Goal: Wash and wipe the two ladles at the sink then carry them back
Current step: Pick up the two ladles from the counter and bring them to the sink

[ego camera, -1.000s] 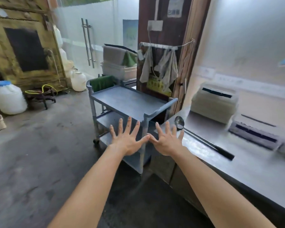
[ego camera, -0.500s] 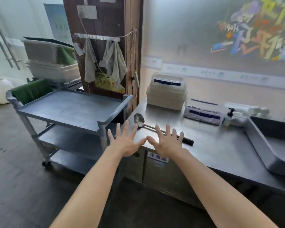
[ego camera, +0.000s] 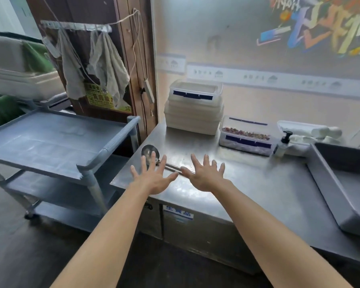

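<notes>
As the counter [ego camera: 258, 194] has drawn nearer, left hand [ego camera: 154, 176] and right hand [ego camera: 206, 176] splayed, empty, over the ladle [ego camera: 147, 151]

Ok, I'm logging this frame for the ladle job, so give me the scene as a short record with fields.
left hand: open, fingers spread, holding nothing
right hand: open, fingers spread, holding nothing
ladle: only one in view, lying on the steel counter, handle partly hidden behind the hands
cart: grey, left of the counter
pump bottle: upright at the counter's back

left hand [ego camera: 154, 178]: fingers spread, palm down | right hand [ego camera: 206, 177]: same, thumbs near
</notes>
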A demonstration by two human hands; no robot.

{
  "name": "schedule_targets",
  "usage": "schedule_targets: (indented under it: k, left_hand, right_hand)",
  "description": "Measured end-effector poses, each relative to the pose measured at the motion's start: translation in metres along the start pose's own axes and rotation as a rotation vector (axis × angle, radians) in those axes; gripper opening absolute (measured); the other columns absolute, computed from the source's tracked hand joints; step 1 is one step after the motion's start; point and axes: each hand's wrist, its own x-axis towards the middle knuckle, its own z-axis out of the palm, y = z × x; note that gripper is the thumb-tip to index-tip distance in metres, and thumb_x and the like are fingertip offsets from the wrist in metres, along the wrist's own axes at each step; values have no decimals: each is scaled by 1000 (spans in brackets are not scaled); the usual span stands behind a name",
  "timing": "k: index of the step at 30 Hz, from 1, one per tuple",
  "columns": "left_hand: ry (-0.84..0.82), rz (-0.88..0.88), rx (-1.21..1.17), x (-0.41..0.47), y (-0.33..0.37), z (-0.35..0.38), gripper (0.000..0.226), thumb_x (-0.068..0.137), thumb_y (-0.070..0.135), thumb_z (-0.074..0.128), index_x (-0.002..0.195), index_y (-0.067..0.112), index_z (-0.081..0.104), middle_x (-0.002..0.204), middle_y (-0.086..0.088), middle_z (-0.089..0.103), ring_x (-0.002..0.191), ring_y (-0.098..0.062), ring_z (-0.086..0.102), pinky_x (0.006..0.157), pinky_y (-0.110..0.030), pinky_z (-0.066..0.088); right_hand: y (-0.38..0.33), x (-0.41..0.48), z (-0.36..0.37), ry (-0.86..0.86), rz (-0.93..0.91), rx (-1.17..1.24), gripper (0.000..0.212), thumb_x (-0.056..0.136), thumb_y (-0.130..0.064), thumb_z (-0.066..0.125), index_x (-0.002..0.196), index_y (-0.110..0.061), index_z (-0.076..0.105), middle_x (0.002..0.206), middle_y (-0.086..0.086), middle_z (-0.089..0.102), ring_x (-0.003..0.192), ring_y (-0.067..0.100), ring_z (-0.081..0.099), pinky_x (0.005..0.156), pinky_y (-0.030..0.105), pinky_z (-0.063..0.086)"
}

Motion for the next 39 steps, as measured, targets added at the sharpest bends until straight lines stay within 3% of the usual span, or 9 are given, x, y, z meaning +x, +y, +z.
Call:
schedule_targets:
  k: [6,10,15,20,25,30,33,36,39]
  left_hand:
    - [-62,-86,-157,65,27,28,84,87,80,15,153,40,-15,163,2,-24,151,-34,-12,115,-66,1]
    - [-137,-178,-410,111,36,49,87,89,77,23,155,34,-14,165,-3,-16,152,-36,-2,119,-60,12]
    - [-187,-326,-711,169,45,72,89,94,67,35,158,21,-6,166,-9,8,151,-32,15,121,-48,19]
    - [-249,-578,-1179,224,44,90,88,93,63,46,157,19,5,159,-5,28,127,-32,50,103,-47,48]
    - [-235,-788,-1469,277,36,109,72,95,61,43,149,15,32,144,-9,45,103,-31,62,83,-41,55]
    - [-224,-919,-1544,314,33,135,53,96,46,52,139,16,43,133,-10,53,98,-31,63,73,-37,53]
    - [-168,-951,-1562,332,34,149,32,96,30,54,122,11,57,112,-9,67,81,-26,69,60,-30,53]
    - [-88,-1014,-1598,347,36,159,22,91,21,59,108,7,63,91,-12,72,77,-27,72,61,-34,58]
    - [-8,-1083,-1601,355,37,168,23,85,13,64,106,5,63,93,-17,72,81,-31,73,59,-34,60]
  right_hand:
    - [39,69,4,-76,-15,47,77,100,-73,23,164,-38,-2,173,11,-6,158,40,5,124,61,0]
    - [53,111,16,-145,-22,60,80,100,-70,31,164,-35,-2,173,11,-5,157,40,10,123,59,9]
    - [64,164,38,-182,-54,143,82,100,-56,52,163,-23,11,168,15,17,146,39,34,114,50,37]
    - [68,210,60,-203,-71,167,73,100,-42,56,160,-11,28,153,14,46,139,32,46,106,41,42]
    - [69,262,73,-255,-33,179,66,102,-42,55,156,-11,35,146,13,54,136,31,48,104,39,41]
    - [77,298,92,-347,-10,169,62,101,-43,56,153,-12,42,146,12,54,136,31,49,108,40,43]
    - [84,315,103,-397,10,194,59,100,-43,57,150,-14,47,145,9,57,135,28,51,106,36,42]
    - [89,327,113,-439,32,260,52,96,-40,64,141,-16,56,135,7,65,124,25,59,98,32,46]
    - [92,334,117,-485,0,259,40,91,-30,70,129,-18,65,125,7,70,114,26,63,91,31,49]
